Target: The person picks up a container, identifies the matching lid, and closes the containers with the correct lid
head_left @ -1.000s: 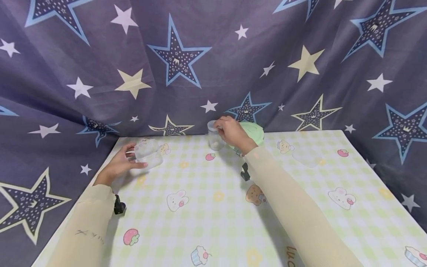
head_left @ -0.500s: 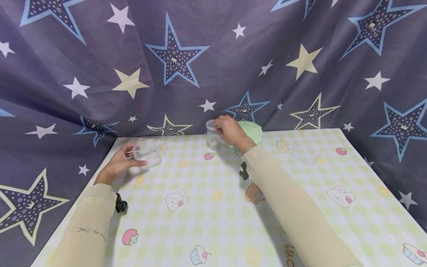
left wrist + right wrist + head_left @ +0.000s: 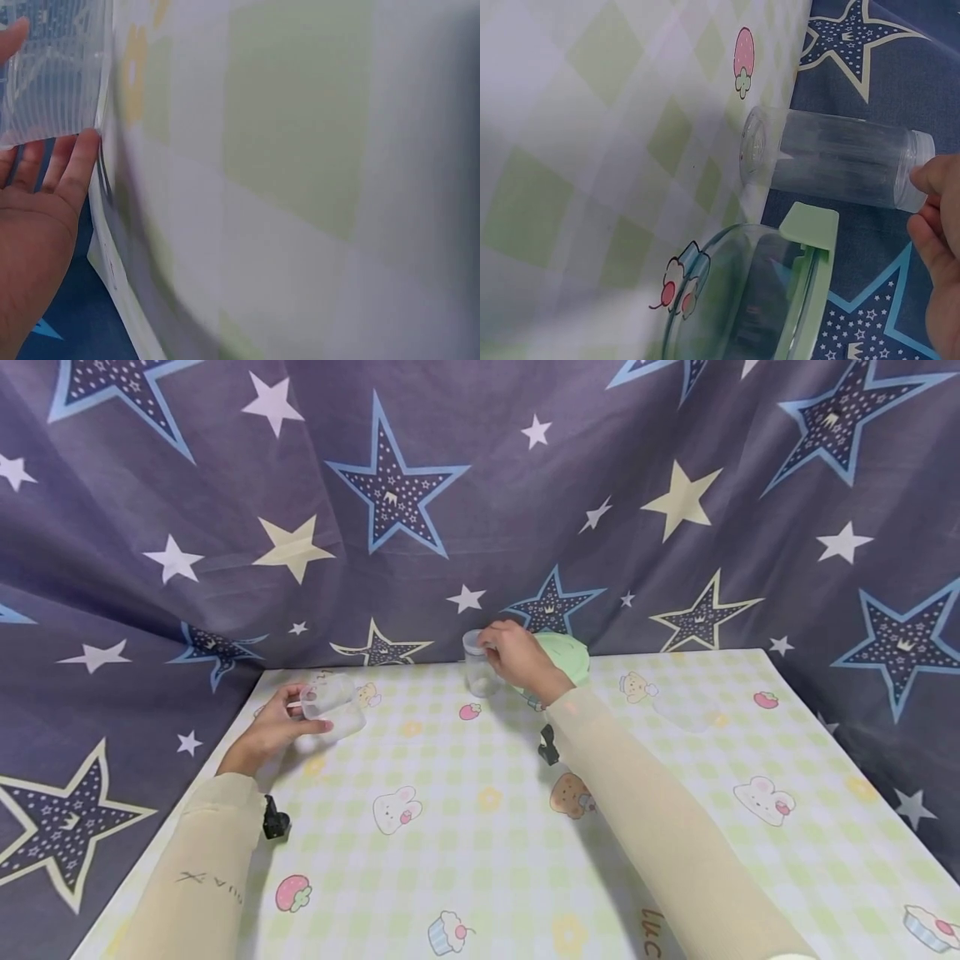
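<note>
At the back left of the table, my left hand [image 3: 276,723] holds a clear plastic container [image 3: 337,708], thumb on its near side and fingers behind it. Ribbed see-through walls of this container show in the left wrist view [image 3: 56,82]. Near the table's back edge stands a clear cylindrical jar [image 3: 840,157] with a pale screw-type lid [image 3: 921,171]. My right hand [image 3: 519,653] pinches that lid from the right with thumb and fingertips. Close beside the jar, partly behind the right hand, is a glass food container [image 3: 742,292] with a green lid [image 3: 566,656].
A checked, cartoon-printed cloth covers the table [image 3: 465,860]. On its right lies a faint, flat transparent piece [image 3: 686,712]. A dark star-patterned curtain [image 3: 480,510] hangs right behind the back edge and along both sides.
The head view has shifted slightly. Both hands keep their places, the left on the clear plastic container and the right at the jar's lid.
</note>
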A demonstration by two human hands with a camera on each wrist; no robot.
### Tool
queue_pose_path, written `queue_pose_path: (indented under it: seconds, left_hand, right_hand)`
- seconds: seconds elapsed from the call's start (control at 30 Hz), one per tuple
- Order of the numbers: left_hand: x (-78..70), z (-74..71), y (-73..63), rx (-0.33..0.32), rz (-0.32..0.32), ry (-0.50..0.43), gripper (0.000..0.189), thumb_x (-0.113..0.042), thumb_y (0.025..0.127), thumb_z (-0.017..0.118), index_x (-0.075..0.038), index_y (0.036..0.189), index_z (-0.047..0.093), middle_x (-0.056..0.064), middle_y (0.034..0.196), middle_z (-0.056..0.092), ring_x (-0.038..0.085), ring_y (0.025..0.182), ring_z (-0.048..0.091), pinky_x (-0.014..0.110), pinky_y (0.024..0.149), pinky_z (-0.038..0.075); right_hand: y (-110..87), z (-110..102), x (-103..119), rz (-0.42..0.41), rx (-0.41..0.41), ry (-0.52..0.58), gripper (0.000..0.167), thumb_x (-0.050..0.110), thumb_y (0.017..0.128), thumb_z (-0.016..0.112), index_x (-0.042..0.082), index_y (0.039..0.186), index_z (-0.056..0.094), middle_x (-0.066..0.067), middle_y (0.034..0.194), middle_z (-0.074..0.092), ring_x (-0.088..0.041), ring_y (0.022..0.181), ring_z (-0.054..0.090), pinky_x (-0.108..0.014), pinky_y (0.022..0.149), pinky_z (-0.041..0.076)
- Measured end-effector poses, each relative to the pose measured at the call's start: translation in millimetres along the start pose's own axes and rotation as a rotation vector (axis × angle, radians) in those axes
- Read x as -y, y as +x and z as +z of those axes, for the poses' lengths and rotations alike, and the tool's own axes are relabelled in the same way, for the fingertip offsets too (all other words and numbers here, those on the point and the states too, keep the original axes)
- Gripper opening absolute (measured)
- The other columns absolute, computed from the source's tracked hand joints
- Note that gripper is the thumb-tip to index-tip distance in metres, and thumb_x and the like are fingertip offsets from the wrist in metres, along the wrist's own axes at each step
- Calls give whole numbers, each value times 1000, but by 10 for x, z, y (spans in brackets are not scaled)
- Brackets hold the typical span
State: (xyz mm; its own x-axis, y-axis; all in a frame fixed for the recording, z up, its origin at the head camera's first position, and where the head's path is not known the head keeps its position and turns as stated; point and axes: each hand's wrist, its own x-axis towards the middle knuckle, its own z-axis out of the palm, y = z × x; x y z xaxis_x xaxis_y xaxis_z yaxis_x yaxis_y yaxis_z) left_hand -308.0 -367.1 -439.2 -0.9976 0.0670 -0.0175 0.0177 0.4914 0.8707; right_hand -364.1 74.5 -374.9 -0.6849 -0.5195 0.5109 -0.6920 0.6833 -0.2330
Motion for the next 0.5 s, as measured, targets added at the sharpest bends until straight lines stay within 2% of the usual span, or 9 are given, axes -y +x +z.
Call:
queue_pose_path:
  seconds: [0.13,0.33,0.5]
  left_hand:
    - [-42,33,11,19,2,-20,100,-9,85,84,0,158,16,24,153,34,31,126,48,13,82,50]
    - [-148,98,19,35,23,-2,103,-13,84,86,-2,160,17,23,158,33,39,139,40,16,91,44]
    - [-234,168,34,41,44,18,99,-15,83,87,-5,158,23,22,155,35,36,135,42,24,95,43]
  right_hand:
    - [13,-9,19,-12,2,-24,21,-2,95,65,5,112,75,-8,113,72,-27,103,64,-35,91,55]
    - [23,-13,35,-12,31,-41,22,-1,94,64,5,113,75,-8,113,72,-26,103,64,-35,92,55]
    - [30,-31,35,-8,50,-56,19,2,97,64,6,113,75,-8,112,72,-27,103,64,-35,91,55]
